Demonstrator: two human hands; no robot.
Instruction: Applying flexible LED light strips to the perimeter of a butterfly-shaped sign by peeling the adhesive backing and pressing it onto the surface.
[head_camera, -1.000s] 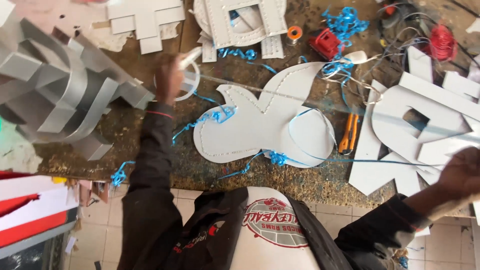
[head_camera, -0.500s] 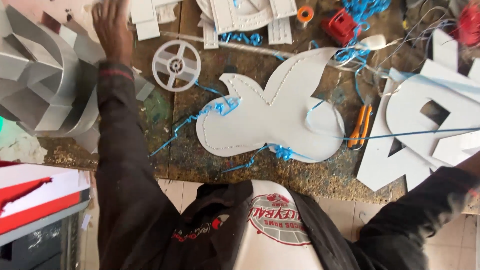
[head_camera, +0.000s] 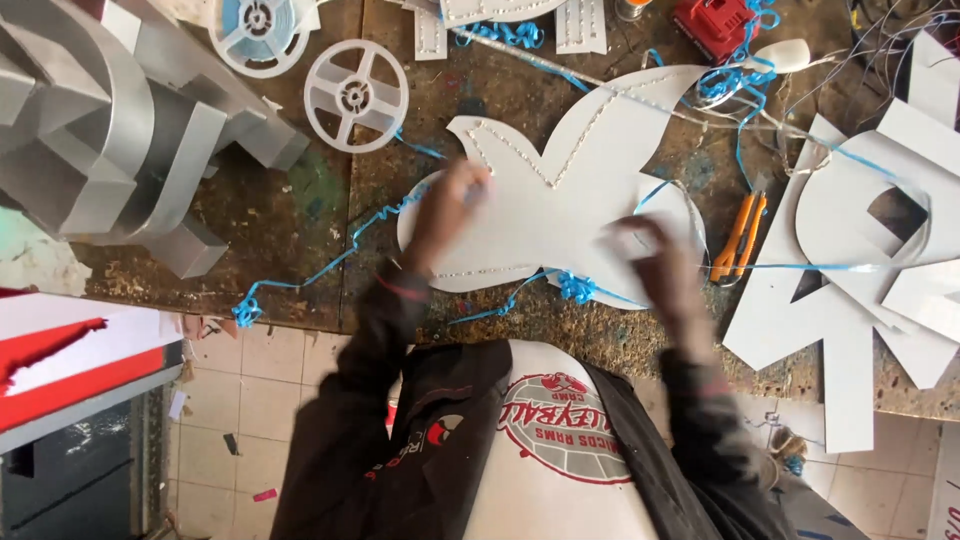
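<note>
Resting on the white cutout (head_camera: 560, 200) near the bench edge, left hand (head_camera: 450, 215) and right hand (head_camera: 660, 265) blur; grip unclear.

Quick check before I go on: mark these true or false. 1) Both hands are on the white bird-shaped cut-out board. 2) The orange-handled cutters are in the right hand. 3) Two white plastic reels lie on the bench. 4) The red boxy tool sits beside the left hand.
1) True: the left hand and the right hand both rest on the white bird-shaped cut-out board.
2) False: the orange-handled cutters lie on the bench, right of that hand, untouched.
3) True: two white plastic reels lie at the upper left, one empty, one wound with blue.
4) False: the red boxy tool sits at the far top edge, well away.
</note>
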